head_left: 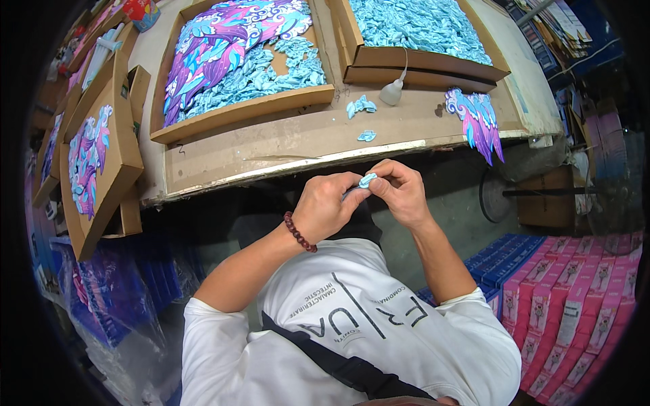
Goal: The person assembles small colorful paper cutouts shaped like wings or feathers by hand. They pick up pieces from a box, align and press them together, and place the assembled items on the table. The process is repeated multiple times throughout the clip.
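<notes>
In front of my shirt, just short of the table's edge, my two hands meet at a small light-blue piece (367, 180) with pale markings. My right hand (402, 195) pinches it between thumb and fingers. My left hand (326, 205) closes on its other side, thumb and forefinger together, with a narrow bluish sliver showing between them. Similar loose light-blue pieces (361, 106) lie on the table (271, 157) beyond my hands. A whitish squeeze bottle (391, 93) with a thin nozzle stands beside them. Purple-and-blue wing-shaped cutouts (477, 123) overhang the table edge to the right.
A cardboard tray (247, 107) at the far left holds patterned cutouts and light-blue pieces. Another cardboard box (423, 55), full of light-blue pieces, is at the back. A tilted carton (112, 162) stands at left. Stacked pink boxes (575, 304) fill the lower right.
</notes>
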Available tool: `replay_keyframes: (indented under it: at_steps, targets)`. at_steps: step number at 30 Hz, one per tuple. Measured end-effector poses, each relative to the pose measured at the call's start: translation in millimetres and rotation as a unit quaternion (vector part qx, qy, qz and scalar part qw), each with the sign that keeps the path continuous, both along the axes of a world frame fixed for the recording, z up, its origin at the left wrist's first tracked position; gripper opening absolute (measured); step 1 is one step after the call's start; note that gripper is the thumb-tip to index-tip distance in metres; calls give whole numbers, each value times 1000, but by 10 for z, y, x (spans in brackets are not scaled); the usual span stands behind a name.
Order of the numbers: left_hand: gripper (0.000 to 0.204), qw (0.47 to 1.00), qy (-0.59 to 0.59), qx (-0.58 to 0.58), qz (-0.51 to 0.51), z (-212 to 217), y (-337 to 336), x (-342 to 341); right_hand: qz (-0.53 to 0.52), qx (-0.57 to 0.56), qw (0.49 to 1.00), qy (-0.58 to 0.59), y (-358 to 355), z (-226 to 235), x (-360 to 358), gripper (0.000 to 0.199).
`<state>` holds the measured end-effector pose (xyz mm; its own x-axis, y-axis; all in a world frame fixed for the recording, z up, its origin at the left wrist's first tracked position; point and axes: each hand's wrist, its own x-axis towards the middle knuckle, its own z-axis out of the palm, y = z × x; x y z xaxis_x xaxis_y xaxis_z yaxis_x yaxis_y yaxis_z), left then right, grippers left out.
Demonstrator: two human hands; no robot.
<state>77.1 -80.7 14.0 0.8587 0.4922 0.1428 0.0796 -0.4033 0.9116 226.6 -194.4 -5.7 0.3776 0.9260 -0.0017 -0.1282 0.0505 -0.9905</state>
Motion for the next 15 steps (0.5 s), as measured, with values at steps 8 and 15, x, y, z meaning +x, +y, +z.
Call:
replay_keyframes:
  at_steps: [8,15]
  targets:
    - [16,994,-44,98,15,-53,-30,-9,41,0,999,-14,-30,66,57,24]
    - [15,990,-47,131,10,-98,-46,-6,-4,-23,994,-106,-42,70,-24,23]
